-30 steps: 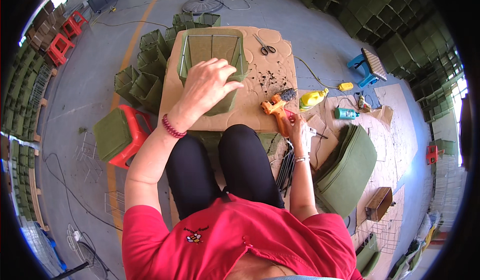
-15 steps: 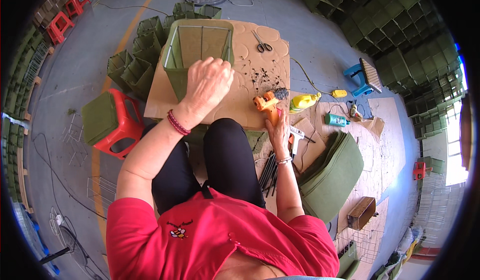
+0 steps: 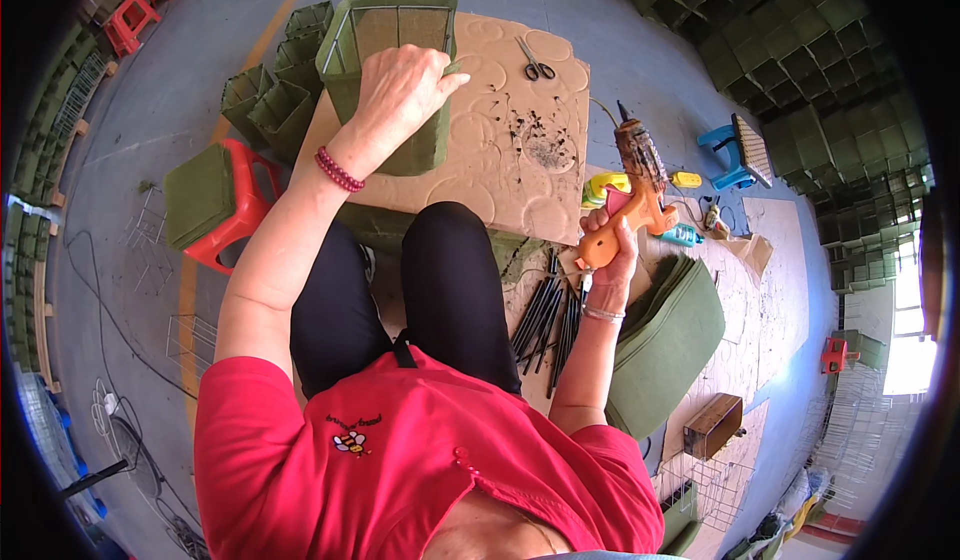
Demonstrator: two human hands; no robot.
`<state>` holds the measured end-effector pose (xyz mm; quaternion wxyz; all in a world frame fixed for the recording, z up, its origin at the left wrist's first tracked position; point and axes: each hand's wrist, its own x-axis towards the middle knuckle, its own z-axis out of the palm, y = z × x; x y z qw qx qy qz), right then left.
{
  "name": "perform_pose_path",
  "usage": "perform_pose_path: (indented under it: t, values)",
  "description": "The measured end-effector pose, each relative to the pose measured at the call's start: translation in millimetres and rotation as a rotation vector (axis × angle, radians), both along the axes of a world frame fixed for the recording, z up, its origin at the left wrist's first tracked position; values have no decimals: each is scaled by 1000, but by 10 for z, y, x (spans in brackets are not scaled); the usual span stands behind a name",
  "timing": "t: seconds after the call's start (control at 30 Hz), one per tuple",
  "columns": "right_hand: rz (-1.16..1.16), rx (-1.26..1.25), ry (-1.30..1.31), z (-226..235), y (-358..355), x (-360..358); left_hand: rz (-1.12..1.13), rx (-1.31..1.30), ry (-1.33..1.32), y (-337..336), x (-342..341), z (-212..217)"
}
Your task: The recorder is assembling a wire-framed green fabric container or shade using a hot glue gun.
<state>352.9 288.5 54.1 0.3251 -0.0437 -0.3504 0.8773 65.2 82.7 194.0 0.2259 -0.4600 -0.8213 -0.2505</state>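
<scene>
My left hand (image 3: 402, 95) is closed at the near rim of a green fabric box (image 3: 425, 145) with a wire frame around its open top. The fingertips are hidden behind the hand, and the thumb sticks out to the right. The box stands on a brown cardboard-topped table (image 3: 490, 190). Wrapped around the handle of an orange hot glue gun (image 3: 648, 208), my right hand (image 3: 612, 250) holds it off the table's right edge. Its glue-crusted nozzle points up and away. Scissors (image 3: 535, 60) with black handles lie on the cardboard, near scattered dark glue bits.
Several green boxes (image 3: 285, 110) stand left of the table, by a red stool (image 3: 240, 210) with green fabric on it. Black rods (image 3: 545, 310) and stacked green panels (image 3: 670, 350) lie at my right. A yellow bottle (image 3: 600, 188) and a teal bottle (image 3: 680, 235) are beyond.
My right hand has picked the glue gun up off the table and swung it right, nozzle upward. My left hand is still at the box rim, its thumb now out. The view has shifted slightly.
</scene>
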Motion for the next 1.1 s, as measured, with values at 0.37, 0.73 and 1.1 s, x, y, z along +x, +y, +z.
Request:
perform_pose_path:
  t: [0.37, 0.73, 1.1]
  values:
    - [-477, 231, -454, -57, -200, -159, -44, -28, 31, -62, -57, -129]
    - [-75, 424, -133, 887, -228, -372, -67, -136, -21, -951, -363, 78]
    - [247, 610, -118, 1449, -646, -734, -267, -102, 0, -1137, 37, -223]
